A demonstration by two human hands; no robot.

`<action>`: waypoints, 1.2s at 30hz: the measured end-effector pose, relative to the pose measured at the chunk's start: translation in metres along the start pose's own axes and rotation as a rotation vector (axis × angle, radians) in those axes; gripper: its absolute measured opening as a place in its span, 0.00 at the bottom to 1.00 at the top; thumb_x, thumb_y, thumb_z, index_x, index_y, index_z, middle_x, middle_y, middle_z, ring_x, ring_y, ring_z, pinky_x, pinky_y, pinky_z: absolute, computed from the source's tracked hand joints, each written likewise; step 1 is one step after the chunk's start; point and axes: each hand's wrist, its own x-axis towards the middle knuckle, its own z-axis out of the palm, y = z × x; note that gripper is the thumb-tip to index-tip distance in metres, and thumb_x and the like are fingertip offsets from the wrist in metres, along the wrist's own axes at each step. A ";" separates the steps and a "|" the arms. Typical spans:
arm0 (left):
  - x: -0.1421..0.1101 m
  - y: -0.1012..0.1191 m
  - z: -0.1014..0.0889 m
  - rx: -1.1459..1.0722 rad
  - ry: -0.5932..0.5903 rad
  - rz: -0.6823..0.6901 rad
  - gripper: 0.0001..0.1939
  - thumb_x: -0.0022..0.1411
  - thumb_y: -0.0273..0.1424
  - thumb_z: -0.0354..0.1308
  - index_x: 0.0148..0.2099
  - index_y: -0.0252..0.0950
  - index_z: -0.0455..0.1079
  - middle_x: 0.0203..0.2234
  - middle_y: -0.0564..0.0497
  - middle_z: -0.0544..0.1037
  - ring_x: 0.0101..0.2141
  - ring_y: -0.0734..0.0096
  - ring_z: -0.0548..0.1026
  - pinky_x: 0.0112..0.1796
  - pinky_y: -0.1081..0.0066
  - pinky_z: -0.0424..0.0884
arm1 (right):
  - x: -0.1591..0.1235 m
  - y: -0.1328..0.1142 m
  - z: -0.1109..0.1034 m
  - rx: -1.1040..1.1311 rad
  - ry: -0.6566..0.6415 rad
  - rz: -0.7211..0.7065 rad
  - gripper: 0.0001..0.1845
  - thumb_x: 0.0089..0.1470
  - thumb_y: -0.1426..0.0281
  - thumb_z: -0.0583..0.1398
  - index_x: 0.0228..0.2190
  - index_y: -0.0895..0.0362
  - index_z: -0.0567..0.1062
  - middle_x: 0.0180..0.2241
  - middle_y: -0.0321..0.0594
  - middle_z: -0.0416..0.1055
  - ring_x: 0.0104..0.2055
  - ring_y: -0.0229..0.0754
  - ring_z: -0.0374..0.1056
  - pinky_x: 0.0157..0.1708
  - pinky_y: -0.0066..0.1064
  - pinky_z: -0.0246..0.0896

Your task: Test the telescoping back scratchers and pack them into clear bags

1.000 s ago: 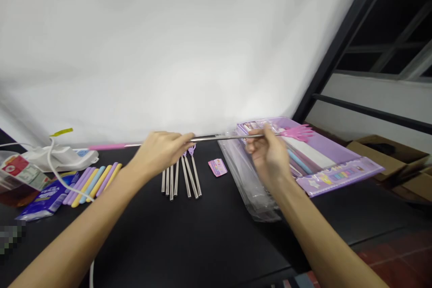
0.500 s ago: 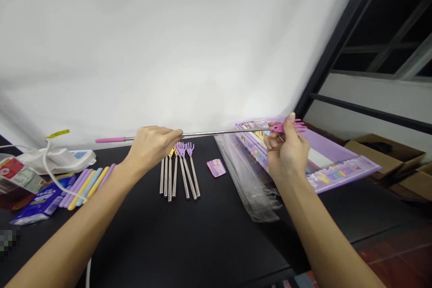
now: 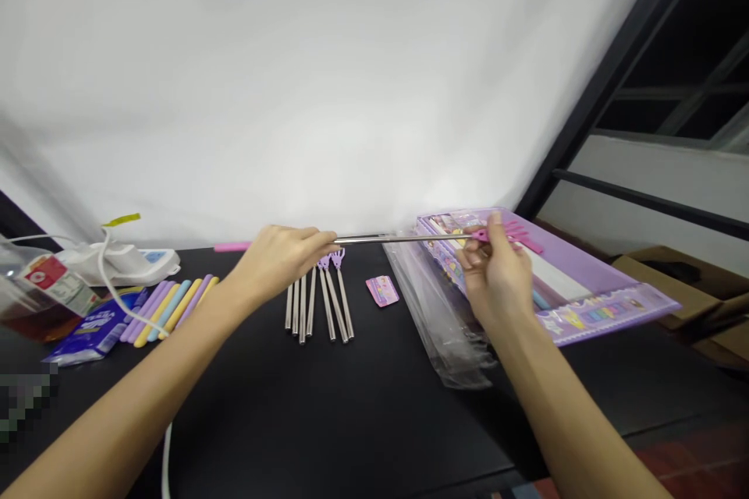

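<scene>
A pink telescopic back scratcher (image 3: 403, 238) is stretched level between my two hands above the table. My left hand (image 3: 286, 256) is closed round its rod, with the pink handle end sticking out to the left. My right hand (image 3: 497, 269) pinches the base of the pink claw-shaped head, whose prongs point right. Below and between the hands lie several metal back scratchers (image 3: 328, 300), side by side; their purple claws show and some heads are hidden by my left hand. Beside them is a small stack of pink cards (image 3: 382, 291).
Clear plastic bags (image 3: 438, 335) lie beside an open purple display box (image 3: 608, 310) on the right. At left are coloured handles (image 3: 161, 312), a blue packet (image 3: 97, 327), a bottle (image 3: 47, 288) and a white power strip (image 3: 140, 265) with its cable. Cardboard boxes (image 3: 667, 281) stand at far right.
The back scratcher is shorter: its pink handle end has moved right, up against my left hand. My right hand stays at the claw. The whole view has shifted slightly.
</scene>
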 end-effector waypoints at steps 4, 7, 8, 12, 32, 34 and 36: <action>-0.005 -0.011 -0.004 0.008 -0.026 0.011 0.15 0.74 0.35 0.49 0.42 0.34 0.74 0.25 0.51 0.80 0.22 0.71 0.74 0.24 0.72 0.61 | 0.009 -0.002 -0.006 0.027 0.004 0.049 0.24 0.39 0.57 0.75 0.22 0.61 0.73 0.18 0.31 0.68 0.17 0.27 0.58 0.14 0.21 0.51; -0.002 -0.006 -0.008 -0.004 -0.010 0.000 0.16 0.74 0.35 0.48 0.41 0.34 0.74 0.26 0.50 0.80 0.23 0.70 0.75 0.26 0.71 0.63 | 0.006 0.000 -0.006 0.031 -0.025 0.066 0.23 0.40 0.56 0.74 0.22 0.61 0.73 0.16 0.30 0.66 0.16 0.27 0.56 0.15 0.20 0.51; -0.003 -0.006 -0.008 -0.013 -0.014 0.000 0.16 0.74 0.35 0.47 0.42 0.34 0.74 0.26 0.50 0.80 0.24 0.70 0.75 0.26 0.71 0.63 | 0.005 0.000 -0.006 0.030 -0.033 0.067 0.23 0.41 0.56 0.74 0.22 0.61 0.73 0.16 0.30 0.66 0.16 0.27 0.56 0.15 0.20 0.52; -0.013 -0.020 -0.006 -0.043 -0.104 -0.012 0.18 0.74 0.41 0.46 0.44 0.36 0.73 0.28 0.51 0.81 0.25 0.69 0.77 0.26 0.71 0.63 | 0.008 -0.005 -0.009 0.001 -0.052 0.059 0.23 0.41 0.55 0.74 0.22 0.61 0.74 0.18 0.32 0.68 0.17 0.27 0.58 0.15 0.20 0.52; 0.003 0.015 -0.005 -0.093 -0.126 -0.047 0.22 0.76 0.41 0.41 0.37 0.35 0.68 0.21 0.53 0.78 0.18 0.73 0.73 0.22 0.71 0.51 | -0.012 0.017 0.004 0.015 -0.183 0.144 0.19 0.44 0.57 0.73 0.23 0.59 0.75 0.22 0.33 0.70 0.20 0.29 0.61 0.18 0.22 0.55; 0.007 0.026 -0.007 -0.095 -0.122 -0.044 0.22 0.76 0.41 0.40 0.35 0.35 0.67 0.20 0.52 0.77 0.18 0.72 0.73 0.21 0.71 0.50 | -0.021 0.023 0.006 0.007 -0.251 0.177 0.18 0.46 0.58 0.72 0.25 0.58 0.76 0.24 0.34 0.71 0.21 0.30 0.62 0.19 0.22 0.56; 0.009 0.033 -0.007 -0.087 -0.134 -0.044 0.23 0.76 0.42 0.39 0.34 0.35 0.66 0.18 0.52 0.75 0.17 0.71 0.72 0.21 0.71 0.49 | -0.027 0.025 0.007 -0.021 -0.306 0.198 0.17 0.48 0.57 0.70 0.26 0.58 0.77 0.23 0.35 0.71 0.21 0.31 0.62 0.19 0.23 0.57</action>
